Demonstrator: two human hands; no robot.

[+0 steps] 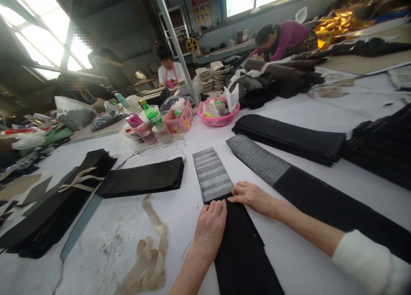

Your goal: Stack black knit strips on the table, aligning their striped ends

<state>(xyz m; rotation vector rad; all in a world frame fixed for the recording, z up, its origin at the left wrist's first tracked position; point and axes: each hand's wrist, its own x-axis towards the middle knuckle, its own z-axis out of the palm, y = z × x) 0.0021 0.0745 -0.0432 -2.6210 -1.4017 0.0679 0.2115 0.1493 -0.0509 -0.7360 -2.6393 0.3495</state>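
Observation:
A long black fabric strip (247,248) lies on the white table in front of me, with grey stepped bands (213,173) at its far end. My left hand (210,226) is closed, its curled fingers on the strip's left side just below the bands. At the opposite edge my right hand (255,197) pinches the strip, thumb and fingertips close together. What sits right under the fingertips is partly hidden. To the right lies a second row of overlapping black pieces (324,201), its far part grey.
Stacks of black pieces lie at left (143,177) and back right (289,136). A beige fabric ribbon (154,260) is loose near my left forearm. A pink basin (218,120), a pink box (180,120) and a green bottle (150,111) stand farther back. Several people work beyond.

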